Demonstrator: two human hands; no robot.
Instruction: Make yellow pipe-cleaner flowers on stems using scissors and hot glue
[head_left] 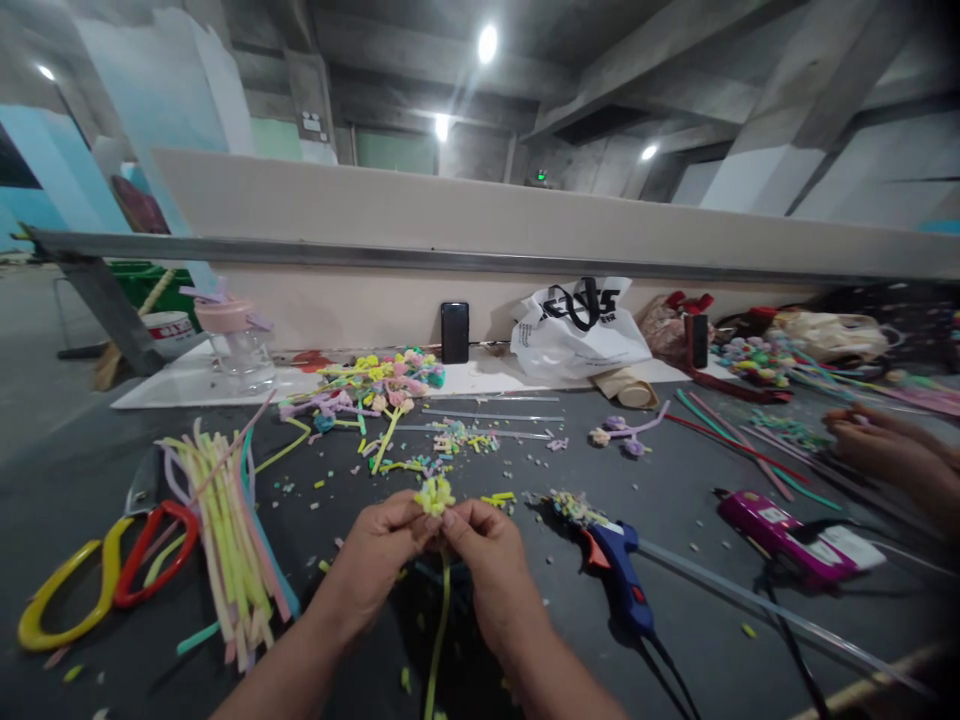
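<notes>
Between my two hands is a small yellow flower of short fuzzy pieces, on a yellow-green pipe cleaner stem that hangs down toward me. My left hand pinches the flower's left side. From the other side, the thumb and fingers of my right hand close on its base. To the right lies a blue hot glue gun, its nozzle covered in coloured scraps, with a long clear glue stick at its back. A bundle of pastel pipe cleaners lies left of my hands.
Scissors with yellow and red handles lie at the left. Finished flowers are heaped behind my hands, near a phone, a bottle and a white bag. A purple power strip and another person's hands are at the right.
</notes>
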